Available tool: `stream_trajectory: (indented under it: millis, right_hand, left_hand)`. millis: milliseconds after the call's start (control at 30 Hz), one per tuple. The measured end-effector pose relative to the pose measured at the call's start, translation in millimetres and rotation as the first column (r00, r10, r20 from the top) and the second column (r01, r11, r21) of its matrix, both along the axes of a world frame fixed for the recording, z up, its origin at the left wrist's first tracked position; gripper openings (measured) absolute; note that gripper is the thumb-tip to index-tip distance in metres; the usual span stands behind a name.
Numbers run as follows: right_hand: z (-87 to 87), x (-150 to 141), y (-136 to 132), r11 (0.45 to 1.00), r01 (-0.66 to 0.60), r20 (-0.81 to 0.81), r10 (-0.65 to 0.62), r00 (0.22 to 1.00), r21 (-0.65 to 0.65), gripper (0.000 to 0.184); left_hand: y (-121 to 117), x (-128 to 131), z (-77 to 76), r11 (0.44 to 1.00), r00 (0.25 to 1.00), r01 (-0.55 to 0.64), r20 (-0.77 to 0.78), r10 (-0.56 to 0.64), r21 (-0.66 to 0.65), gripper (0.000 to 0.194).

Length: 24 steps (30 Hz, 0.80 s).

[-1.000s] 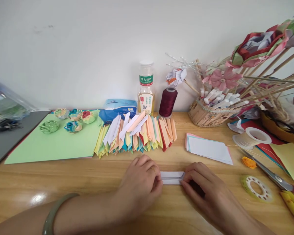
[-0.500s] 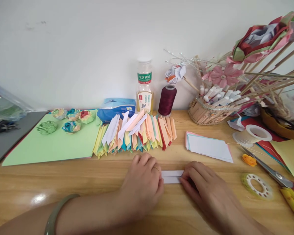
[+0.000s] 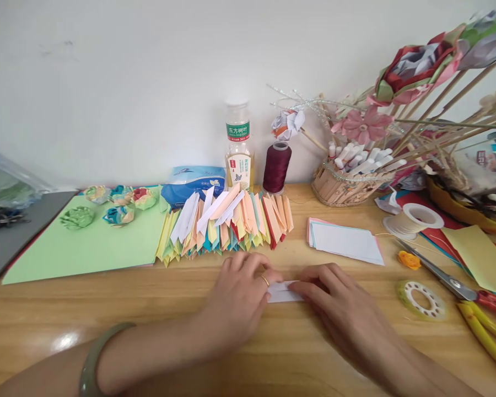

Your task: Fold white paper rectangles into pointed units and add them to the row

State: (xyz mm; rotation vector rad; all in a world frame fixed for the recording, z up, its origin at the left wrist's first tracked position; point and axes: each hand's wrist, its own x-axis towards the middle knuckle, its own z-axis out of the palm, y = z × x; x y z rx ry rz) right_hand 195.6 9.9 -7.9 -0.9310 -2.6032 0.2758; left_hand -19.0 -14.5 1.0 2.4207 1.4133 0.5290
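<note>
A small white folded paper strip (image 3: 285, 296) lies on the wooden table between my hands, with a lengthwise crease along its middle. My left hand (image 3: 243, 292) is closed over its left end, the index finger reaching along the upper edge. At the right end, my right hand (image 3: 334, 292) grips the paper with thumb and fingertips. Parts of the strip under the fingers are hidden. Just beyond my hands is a row of folded paper pieces (image 3: 227, 226) in several colours. A stack of white and pink paper rectangles (image 3: 343, 243) rests beyond my right hand.
Green paper sheets (image 3: 86, 248) hold several paper flowers at left. A tissue pack (image 3: 192, 184), bottle (image 3: 240, 160) and maroon thread spool (image 3: 277, 168) stand by the wall. To the right are a marker basket (image 3: 343, 184), tape roll (image 3: 421, 300), scissors (image 3: 450, 281) and yellow-handled tool (image 3: 483, 331).
My left index finger has stretched out over the strip's upper edge. My right fingers have moved left onto the paper, so less of it shows. The view has shifted slightly right.
</note>
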Motion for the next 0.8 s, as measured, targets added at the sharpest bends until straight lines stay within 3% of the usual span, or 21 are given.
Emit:
stream_trajectory:
  millis: [133,233,367,567,700,800]
  right_hand:
    - [4.4,6,3,0.993,-0.108,0.024,0.107,0.994,0.054,0.029]
    - [10.3,10,6,0.966,-0.207,0.077,0.197,0.977,0.153,0.034]
    - [19.6,11,7,0.952,-0.245,0.1,0.23,0.968,0.184,0.034]
    - [14.3,14,8,0.976,-0.201,0.016,0.2,0.98,0.089,0.022]
    - [9.1,16,12,0.97,-0.216,0.005,0.216,0.976,0.108,0.015]
    - [9.7,15,14,0.957,-0.248,0.034,0.245,0.969,0.151,0.023]
  left_hand:
    - [-2,-4,-7.1,0.971,0.996,0.084,-0.045,-0.075,0.226,0.023]
    - [-8,-4,-12.5,0.877,0.975,0.19,-0.189,-0.116,0.442,0.019]
    - [-20,-4,-12.5,0.793,0.919,0.319,-0.372,-0.127,0.519,0.023]
    - [-21,0,-5.0,0.781,0.98,0.18,-0.176,-0.091,0.598,0.018]
    - [-15,2,-4.1,0.81,0.988,0.152,-0.098,-0.117,0.566,0.02]
    - [-13,4,-5.6,0.83,0.988,0.153,-0.086,-0.126,0.537,0.023]
